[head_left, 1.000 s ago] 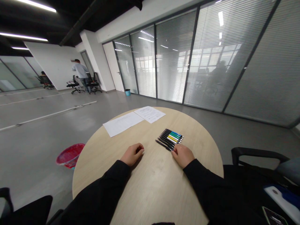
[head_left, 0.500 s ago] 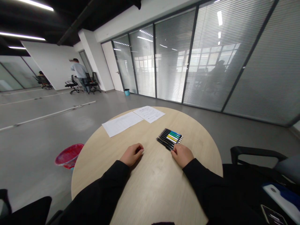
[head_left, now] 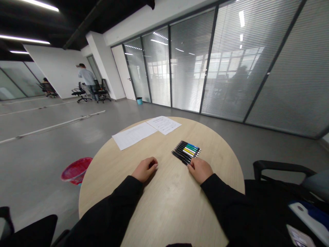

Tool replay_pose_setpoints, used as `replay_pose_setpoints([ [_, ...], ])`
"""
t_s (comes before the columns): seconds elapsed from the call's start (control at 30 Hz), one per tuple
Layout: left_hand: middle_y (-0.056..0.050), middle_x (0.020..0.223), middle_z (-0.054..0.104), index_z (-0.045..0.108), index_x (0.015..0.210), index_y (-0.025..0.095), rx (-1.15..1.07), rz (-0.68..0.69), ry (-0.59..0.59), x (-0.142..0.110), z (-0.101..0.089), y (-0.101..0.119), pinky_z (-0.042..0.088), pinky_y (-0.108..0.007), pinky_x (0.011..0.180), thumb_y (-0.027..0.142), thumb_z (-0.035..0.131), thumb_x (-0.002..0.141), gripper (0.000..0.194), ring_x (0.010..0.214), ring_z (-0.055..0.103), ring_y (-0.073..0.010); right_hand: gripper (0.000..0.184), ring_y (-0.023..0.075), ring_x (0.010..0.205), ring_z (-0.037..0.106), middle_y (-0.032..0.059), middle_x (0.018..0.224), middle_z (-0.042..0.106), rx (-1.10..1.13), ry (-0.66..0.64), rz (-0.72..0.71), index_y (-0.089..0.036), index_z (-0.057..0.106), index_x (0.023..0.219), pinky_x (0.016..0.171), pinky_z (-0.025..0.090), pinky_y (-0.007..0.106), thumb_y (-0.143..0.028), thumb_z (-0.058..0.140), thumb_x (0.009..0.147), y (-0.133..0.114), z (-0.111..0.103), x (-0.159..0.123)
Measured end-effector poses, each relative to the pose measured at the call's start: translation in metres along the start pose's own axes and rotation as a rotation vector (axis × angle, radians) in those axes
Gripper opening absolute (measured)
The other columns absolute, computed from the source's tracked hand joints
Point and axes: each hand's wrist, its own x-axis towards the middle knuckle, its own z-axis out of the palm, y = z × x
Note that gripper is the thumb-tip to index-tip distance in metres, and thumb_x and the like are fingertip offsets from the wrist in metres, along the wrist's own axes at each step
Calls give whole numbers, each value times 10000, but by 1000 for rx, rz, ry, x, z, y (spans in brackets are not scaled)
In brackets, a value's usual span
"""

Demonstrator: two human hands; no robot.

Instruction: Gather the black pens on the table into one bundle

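On the round wooden table, a row of several pens lies side by side and slanted. Their barrels are mostly black, with blue, green, white and yellow parts towards the right ends. My right hand rests at the near end of the row, its fingers curled in and touching or almost touching the nearest pens. Whatever lies under those fingers is hidden. To the left, apart from the pens, my left hand rests on its side with loosely curled fingers, and I see nothing in it.
Two printed paper sheets lie at the table's far left edge. A red basin-like bin stands on the floor at left. Black chairs flank me; the right one bears a phone. A person stands far back.
Both hands and the pens keep their places. The phone's screen on the right looks paler than before.
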Motion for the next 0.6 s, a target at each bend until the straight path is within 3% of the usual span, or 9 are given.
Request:
replay_pose_setpoints([
  [0.6, -43, 802, 649, 622, 869, 170, 28, -4, -19, -1, 1, 0, 407, -287, 678, 353, 490, 880, 226, 714, 557, -174, 167, 156, 731, 551, 32, 762, 624, 32, 22, -17, -186, 555, 723, 633, 315, 264, -253, 564, 875, -2, -1, -1],
])
